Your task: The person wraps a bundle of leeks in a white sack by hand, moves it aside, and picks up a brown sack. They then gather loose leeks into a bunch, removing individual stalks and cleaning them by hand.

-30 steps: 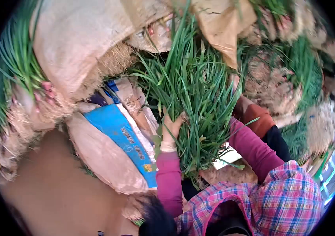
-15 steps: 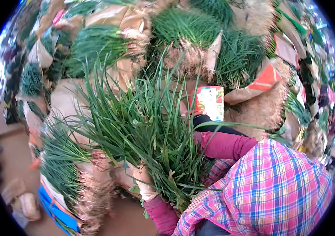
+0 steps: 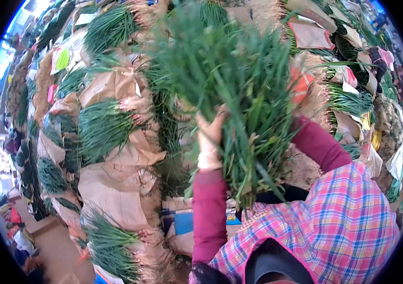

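A large, loose bunch of long-leaved greens (image 3: 253, 109) is up in front of me, its upper leaves blurred by motion. My left hand (image 3: 212, 135) presses against the left side of the bunch, thumb and fingers bent round its stalks, with a pale cuff at the wrist. My right arm, in a purple sleeve (image 3: 323, 144), reaches in from the other side. The leaves cover my right hand, so its fingers do not show. Some leaf ends hang down close to my plaid garment (image 3: 348, 213).
Bundles of greens with pinkish roots (image 3: 107, 128) lie stacked along the left, with brown paper sheets (image 3: 111, 194) between them. Another root-ended bundle (image 3: 116, 246) lies lower left. More bundles (image 3: 348, 102) and an orange-marked wrapper (image 3: 301, 85) are at the right. A blue patterned sheet (image 3: 187, 222) lies below.
The bunch has gone up and to the right in view, with my left hand moving up alongside it. The red and white box is now out of sight. My view has shifted.
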### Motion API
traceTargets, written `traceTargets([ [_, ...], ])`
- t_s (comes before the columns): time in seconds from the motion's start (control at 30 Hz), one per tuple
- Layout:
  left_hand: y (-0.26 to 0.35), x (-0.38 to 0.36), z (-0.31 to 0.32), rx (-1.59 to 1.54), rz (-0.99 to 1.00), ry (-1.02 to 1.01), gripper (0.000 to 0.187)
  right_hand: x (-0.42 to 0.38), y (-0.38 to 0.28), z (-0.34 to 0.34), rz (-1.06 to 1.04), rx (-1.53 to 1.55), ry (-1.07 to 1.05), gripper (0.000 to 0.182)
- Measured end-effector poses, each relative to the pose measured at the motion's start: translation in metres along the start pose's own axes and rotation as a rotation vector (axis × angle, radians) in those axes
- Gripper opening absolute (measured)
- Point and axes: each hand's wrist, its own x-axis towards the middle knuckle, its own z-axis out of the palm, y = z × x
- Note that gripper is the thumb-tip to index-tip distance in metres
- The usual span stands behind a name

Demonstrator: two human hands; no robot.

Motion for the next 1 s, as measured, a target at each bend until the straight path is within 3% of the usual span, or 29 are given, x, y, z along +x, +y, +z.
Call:
traceTargets([
  [0.07,-0.021,0.051,0.057,-0.118,0.023,-0.242,0.094,0.008,-0.045,-0.052,-0.079,0.024,0.089,0.042],
  [0.13,-0.029,0.091,0.122,0.004,0.081,-0.213,0.100,0.023,-0.075,-0.097,-0.154,0.054,0.172,0.042],
  [0.2,-0.082,0.147,0.185,-0.068,-0.003,-0.269,0.107,0.049,-0.094,-0.142,-0.220,0.082,0.249,0.042],
  [0.3,-0.111,0.181,0.198,0.612,-0.057,-0.140,0.105,0.105,-0.075,-0.196,-0.299,0.143,0.370,0.043],
  [0.33,-0.153,0.197,0.205,0.620,-0.037,-0.056,0.101,0.123,-0.060,-0.214,-0.323,0.161,0.404,0.043],
  [0.37,-0.178,0.202,0.198,0.577,-0.038,-0.103,0.096,0.140,-0.037,-0.226,-0.356,0.140,0.451,0.043],
  [0.4,-0.202,0.198,0.184,0.547,-0.045,-0.153,0.092,0.155,-0.007,-0.235,-0.403,0.033,0.539,0.043],
  [0.43,-0.224,0.193,0.163,0.496,-0.054,-0.241,0.085,0.162,0.015,-0.236,-0.301,-0.720,0.877,0.043],
  [0.47,-0.244,0.184,0.136,0.438,-0.067,-0.325,0.078,0.158,0.038,-0.207,-0.365,-0.737,0.855,0.040],
  [0.5,-0.270,0.175,0.105,0.422,-0.076,-0.362,0.073,0.162,0.071,-0.203,-0.307,-0.782,0.707,0.035],
  [0.53,-0.301,0.169,0.074,0.397,-0.075,-0.393,0.068,0.145,0.083,-0.170,-0.303,-1.026,0.606,0.030],
  [0.57,-0.345,0.155,0.040,0.326,-0.241,-0.243,0.053,0.133,0.103,-0.135,-0.417,-1.041,0.490,0.026],
  [0.6,-0.384,0.146,-0.010,0.720,-0.056,-0.339,0.033,0.129,0.137,-0.128,-0.262,-1.316,0.182,0.029],
  [0.63,-0.341,0.126,-0.048,0.880,0.017,-0.434,0.020,0.118,0.163,-0.109,-0.108,-1.272,0.082,0.034],
  [0.67,-0.383,0.112,-0.097,1.036,0.016,-0.353,0.025,0.107,0.183,-0.083,0.055,-1.226,-0.018,0.040],
  [0.7,-0.337,0.088,-0.118,0.673,-0.375,-0.077,0.024,0.098,0.202,-0.064,0.122,-1.285,-0.091,0.044],
  [0.73,-0.408,0.064,-0.182,0.686,-0.371,0.005,0.025,0.089,0.219,-0.048,0.185,-1.342,-0.162,0.047],
  [0.8,-0.400,0.008,-0.245,0.684,-0.381,0.134,0.027,0.089,0.255,-0.028,0.249,-1.410,-0.222,0.051],
  [0.87,-0.434,-0.055,-0.308,0.946,-0.385,0.052,0.025,0.100,0.269,-0.012,0.294,-1.470,-0.254,0.052],
  [0.9,-0.449,-0.087,-0.325,0.957,-0.501,0.008,0.025,0.108,0.270,-0.005,0.227,-1.474,-0.242,0.046],
  [1.0,-0.443,-0.149,-0.329,0.746,-0.816,-0.013,0.025,0.135,0.279,0.008,0.136,-1.557,-0.188,0.035],
])
